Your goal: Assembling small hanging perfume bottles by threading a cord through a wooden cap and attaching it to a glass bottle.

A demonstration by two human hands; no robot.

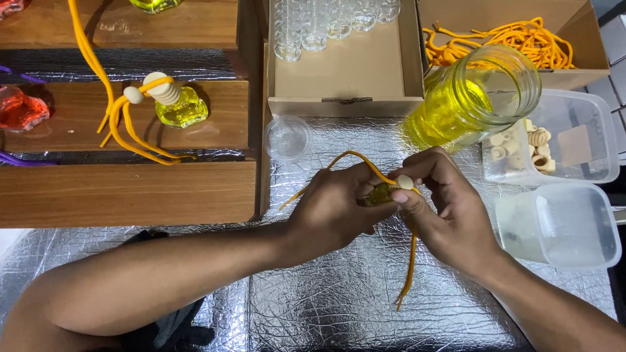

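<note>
Two open brown cardboard boxes stand at the top: one [345,72] centre, one [574,75] right.

Table covered in crinkled silver foil sheet [339,306]. Directly on it: stepped wooden rack [124,192] at left, with foil showing between its tiers. Open cardboard box [345,72] at top centre, its front wall touching the foil. Second cardboard box [574,75] at top right. Small clear plastic cup [287,137] just in front of the first box, beside the rack's edge. Large glass jar [469,98] of yellow liquid, tilted, right of the cup. Two clear plastic tubs at right: far one [587,146] near the jar, near one [564,225] just in front of it. Dark cloth [176,322] at bottom left, partly hidden.
</note>
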